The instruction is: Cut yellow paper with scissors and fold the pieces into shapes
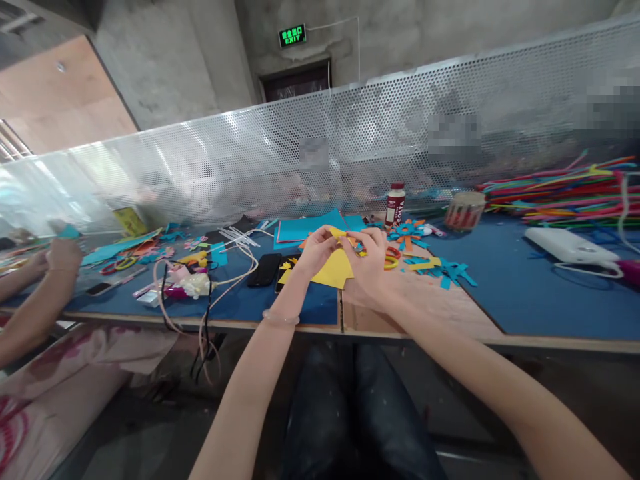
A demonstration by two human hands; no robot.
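Both of my hands meet over the table, holding one small piece of yellow paper [338,233] between them. My left hand [318,251] pinches its left side. My right hand [369,257] is closed at its right side, fingertips close to the left ones. Beneath them lies a larger sheet of yellow paper [333,272]. Small yellow cut pieces [287,267] rest on a dark phone just left of it. Yellow-handled scissors [391,261] show partly beside my right hand.
A red-labelled bottle [395,204], a jar [465,211] and blue paper cutouts [453,272] are at the right. Blue sheets [307,228] lie behind my hands. Cables [206,313] hang over the front edge at left. Another person's hands [64,257] work at far left.
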